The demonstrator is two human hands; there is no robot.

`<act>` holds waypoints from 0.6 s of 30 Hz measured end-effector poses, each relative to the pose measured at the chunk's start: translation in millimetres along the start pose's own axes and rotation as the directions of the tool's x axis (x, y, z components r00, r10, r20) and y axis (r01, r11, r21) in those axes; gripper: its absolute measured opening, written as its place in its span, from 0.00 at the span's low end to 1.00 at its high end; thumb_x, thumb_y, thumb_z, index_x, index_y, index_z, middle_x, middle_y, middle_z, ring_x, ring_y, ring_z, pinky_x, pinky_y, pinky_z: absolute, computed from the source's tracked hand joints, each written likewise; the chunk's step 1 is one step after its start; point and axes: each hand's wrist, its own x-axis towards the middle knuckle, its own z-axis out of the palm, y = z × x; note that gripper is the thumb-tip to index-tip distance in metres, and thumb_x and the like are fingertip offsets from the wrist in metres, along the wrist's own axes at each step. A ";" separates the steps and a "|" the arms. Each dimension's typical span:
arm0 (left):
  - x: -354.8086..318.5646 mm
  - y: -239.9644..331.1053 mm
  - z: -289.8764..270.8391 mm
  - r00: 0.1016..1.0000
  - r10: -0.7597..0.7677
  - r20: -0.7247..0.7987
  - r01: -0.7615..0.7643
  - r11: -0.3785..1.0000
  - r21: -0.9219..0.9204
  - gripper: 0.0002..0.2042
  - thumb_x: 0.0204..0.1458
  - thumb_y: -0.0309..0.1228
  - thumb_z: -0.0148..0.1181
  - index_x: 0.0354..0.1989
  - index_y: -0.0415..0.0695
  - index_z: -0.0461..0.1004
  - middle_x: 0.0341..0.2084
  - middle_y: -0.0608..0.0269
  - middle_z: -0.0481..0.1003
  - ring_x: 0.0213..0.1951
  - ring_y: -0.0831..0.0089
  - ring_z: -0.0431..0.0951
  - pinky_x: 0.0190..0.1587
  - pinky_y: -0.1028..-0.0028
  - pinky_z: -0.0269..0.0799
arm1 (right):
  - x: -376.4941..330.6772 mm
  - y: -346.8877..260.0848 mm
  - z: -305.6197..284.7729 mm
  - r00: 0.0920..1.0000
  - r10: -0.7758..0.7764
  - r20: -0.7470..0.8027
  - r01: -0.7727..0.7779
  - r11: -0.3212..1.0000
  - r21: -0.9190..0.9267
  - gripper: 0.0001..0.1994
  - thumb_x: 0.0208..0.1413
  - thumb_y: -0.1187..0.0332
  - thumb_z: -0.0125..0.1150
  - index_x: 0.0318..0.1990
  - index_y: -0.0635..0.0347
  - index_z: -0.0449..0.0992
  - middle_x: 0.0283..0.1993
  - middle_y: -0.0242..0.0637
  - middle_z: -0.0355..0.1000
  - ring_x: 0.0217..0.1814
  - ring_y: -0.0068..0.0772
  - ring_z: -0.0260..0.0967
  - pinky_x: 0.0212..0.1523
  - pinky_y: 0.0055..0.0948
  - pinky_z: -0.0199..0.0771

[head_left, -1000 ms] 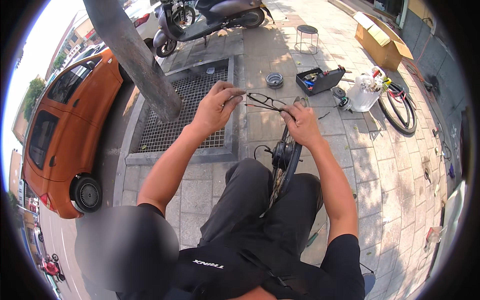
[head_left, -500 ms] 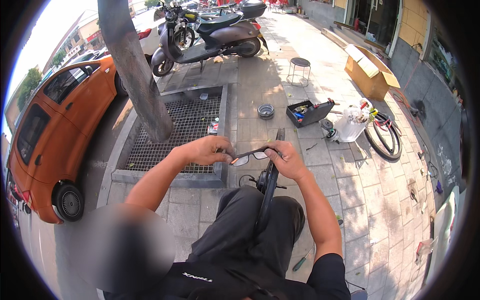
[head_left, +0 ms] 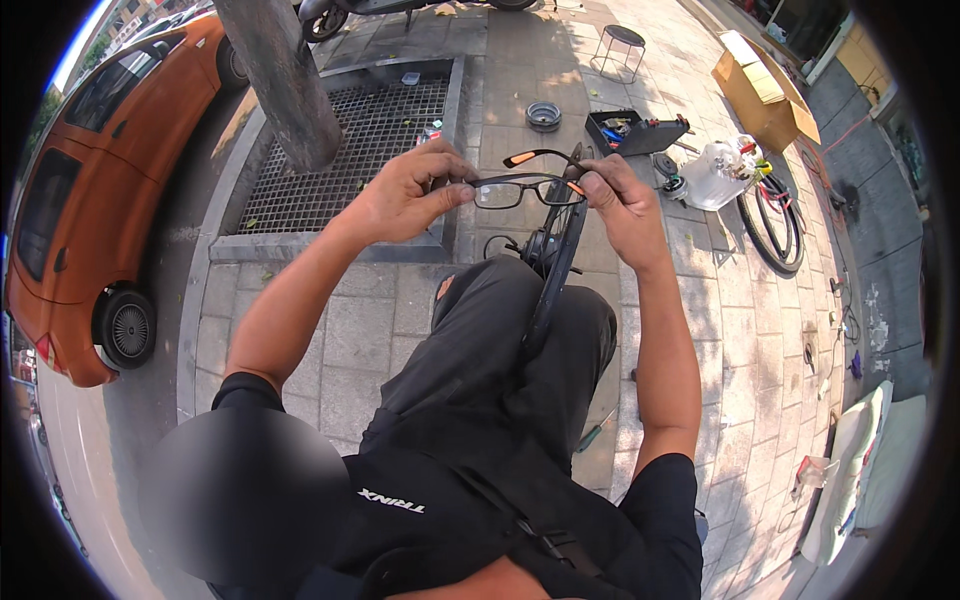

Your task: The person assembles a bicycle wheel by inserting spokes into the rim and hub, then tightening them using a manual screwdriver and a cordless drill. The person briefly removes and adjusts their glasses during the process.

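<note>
A pair of black-framed glasses (head_left: 522,181) with orange-tipped arms is held up between my two hands. Thumb and fingers of my left hand (head_left: 412,195) pinch the frame's left end. At the other end my right hand (head_left: 627,208) grips the glasses, an orange tip showing by its thumb. One arm of the glasses extends beyond the lenses, its orange tip pointing left. Below them, a black wheel (head_left: 558,270) with a hub stands edge-on between my knees; part of it is hidden by my right hand and the glasses.
Ahead lie a round metal part (head_left: 543,116), an open black toolbox (head_left: 640,134) and a stool (head_left: 624,40). To the right are a white container (head_left: 715,175), tyres (head_left: 768,235) and a cardboard box (head_left: 765,95). A tree trunk (head_left: 282,90) and an orange car (head_left: 110,180) stand left.
The view has tipped down toward my body. The glasses have been turned so both lenses face me, with one orange-tipped arm now standing out beyond them. Both hands still hold them.
</note>
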 end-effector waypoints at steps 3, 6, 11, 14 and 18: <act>-6.9 -8.0 11.1 0.995 -0.059 -0.078 0.044 0.984 -0.175 0.10 0.64 0.28 0.66 0.49 0.36 0.80 0.47 0.63 0.74 0.42 0.75 0.77 0.44 0.74 0.78 | -5.6 -9.9 -1.1 1.000 0.030 0.007 -0.031 0.991 0.133 0.15 0.71 0.62 0.63 0.54 0.67 0.82 0.50 0.31 0.75 0.47 0.22 0.72 0.45 0.22 0.74; -10.9 -15.1 21.5 0.993 -0.046 -0.109 -0.001 0.919 -0.395 0.09 0.65 0.27 0.66 0.49 0.38 0.79 0.49 0.66 0.72 0.42 0.77 0.75 0.43 0.76 0.75 | -6.6 -16.0 -10.5 0.999 -0.008 0.044 0.000 0.986 0.170 0.15 0.71 0.62 0.63 0.53 0.68 0.82 0.50 0.33 0.75 0.46 0.23 0.72 0.43 0.23 0.74; -20.3 -12.7 24.4 0.996 -0.080 0.050 0.088 0.595 -0.799 0.09 0.66 0.32 0.65 0.49 0.43 0.78 0.50 0.67 0.70 0.40 0.80 0.70 0.39 0.78 0.69 | -9.0 -44.1 -13.6 0.997 -0.031 0.077 0.025 0.997 0.079 0.16 0.70 0.61 0.65 0.49 0.69 0.83 0.39 0.27 0.72 0.36 0.18 0.66 0.39 0.22 0.68; -22.8 -7.5 27.9 0.997 -0.064 0.045 0.069 0.442 -0.894 0.10 0.66 0.36 0.65 0.47 0.45 0.76 0.48 0.67 0.69 0.41 0.79 0.69 0.40 0.78 0.69 | -13.9 -58.9 -9.1 0.997 -0.066 0.032 0.066 0.998 0.018 0.16 0.70 0.61 0.64 0.49 0.69 0.83 0.38 0.28 0.73 0.35 0.18 0.66 0.39 0.21 0.69; -26.7 24.1 17.5 0.992 0.120 -0.048 -0.099 0.470 -0.877 0.12 0.63 0.40 0.68 0.43 0.47 0.75 0.46 0.66 0.68 0.44 0.77 0.69 0.42 0.76 0.70 | -28.2 -85.9 5.9 0.993 -0.116 -0.034 0.115 0.993 -0.036 0.14 0.71 0.64 0.63 0.49 0.70 0.81 0.38 0.30 0.73 0.34 0.18 0.67 0.38 0.21 0.69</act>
